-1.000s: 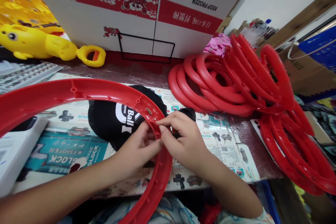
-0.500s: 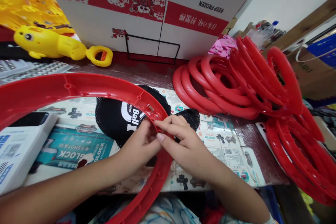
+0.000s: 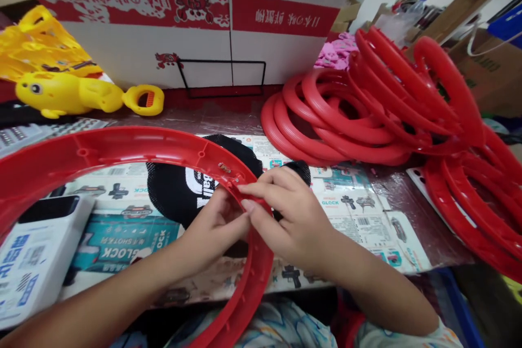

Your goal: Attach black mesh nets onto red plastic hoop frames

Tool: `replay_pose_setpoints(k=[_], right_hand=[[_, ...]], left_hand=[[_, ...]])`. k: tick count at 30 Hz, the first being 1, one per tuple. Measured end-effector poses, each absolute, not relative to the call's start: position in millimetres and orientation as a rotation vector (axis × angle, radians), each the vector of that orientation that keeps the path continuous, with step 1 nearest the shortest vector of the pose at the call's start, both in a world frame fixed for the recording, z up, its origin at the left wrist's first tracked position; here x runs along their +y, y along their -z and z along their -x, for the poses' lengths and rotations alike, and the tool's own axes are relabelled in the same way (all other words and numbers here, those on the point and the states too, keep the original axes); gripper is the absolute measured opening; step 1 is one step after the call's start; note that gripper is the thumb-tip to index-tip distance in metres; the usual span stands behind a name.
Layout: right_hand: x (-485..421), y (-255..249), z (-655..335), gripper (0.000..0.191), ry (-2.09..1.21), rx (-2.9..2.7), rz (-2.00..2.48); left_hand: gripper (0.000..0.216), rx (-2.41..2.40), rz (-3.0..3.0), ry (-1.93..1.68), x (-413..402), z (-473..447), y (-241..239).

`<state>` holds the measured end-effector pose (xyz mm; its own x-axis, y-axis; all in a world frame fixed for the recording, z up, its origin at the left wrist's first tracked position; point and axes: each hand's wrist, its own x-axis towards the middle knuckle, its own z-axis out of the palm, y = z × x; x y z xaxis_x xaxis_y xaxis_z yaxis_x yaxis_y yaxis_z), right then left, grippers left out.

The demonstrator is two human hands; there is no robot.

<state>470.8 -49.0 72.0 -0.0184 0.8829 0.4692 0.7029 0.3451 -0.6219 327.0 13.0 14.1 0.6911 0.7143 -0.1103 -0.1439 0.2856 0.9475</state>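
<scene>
I noted left hand [image 3: 214, 228] clamping inner edge of red ring [image 3: 261, 263], held over black mesh fabric [image 3: 169, 190]. Right hand [image 3: 287, 217] arched across ring, thumb and forefinger at edge; pinch undetermined.

Red ring [image 3: 114, 144]: moulded plastic, smooth, glossy on the inner channel. Stacked rings [image 3: 342, 144]: same-looking plastic; outer faces finely ridged, sheen duller. Yellow fish toy [image 3: 73, 92]: smooth plastic, soft shine. Cap [image 3: 171, 190]: black cloth, matt, partly open mesh. Carton [image 3: 138, 49]: cardboard, printed, mostly matt. Frame [image 3: 244, 61]: thin dark wire, metal in appearance. Tabletop [image 3: 196, 111]: dark red, shiny, surface uneven; material undetermined. Printed sheet [image 3: 367, 228]: card, slight gloss. Beam [image 3: 460, 11]: bare-looking wood, matt. Garment [image 3: 285, 326]: patterned cloth, soft, creased.
</scene>
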Motion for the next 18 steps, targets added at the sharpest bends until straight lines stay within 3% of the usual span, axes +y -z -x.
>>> replay_pose_setpoints(k=[6, 11, 15, 18], right_hand=[[-37.5, -65.1, -489.3, 0.013, -0.066, -1.782, 1.054], [-35.6, -61.8, -492.5, 0.010, -0.091, -1.806, 1.044], [-38.9, -62.1, -490.5, 0.033, -0.245, -1.632, 1.256], [-37.2, -57.2, -482.5, 0.054, -0.667, -1.324, 1.430]], left_hand=[[0.032, 0.413, -1.111, -0.558, 25.8, -325.2, -15.1], [0.031, 0.336, -1.149, -0.559, 34.1, -321.6, -11.2], [0.040, 0.362, -1.213, -0.640, 43.9, -325.2, -6.2], [0.049, 0.411, -1.304, -0.768, 54.6, -329.3, -5.6]])
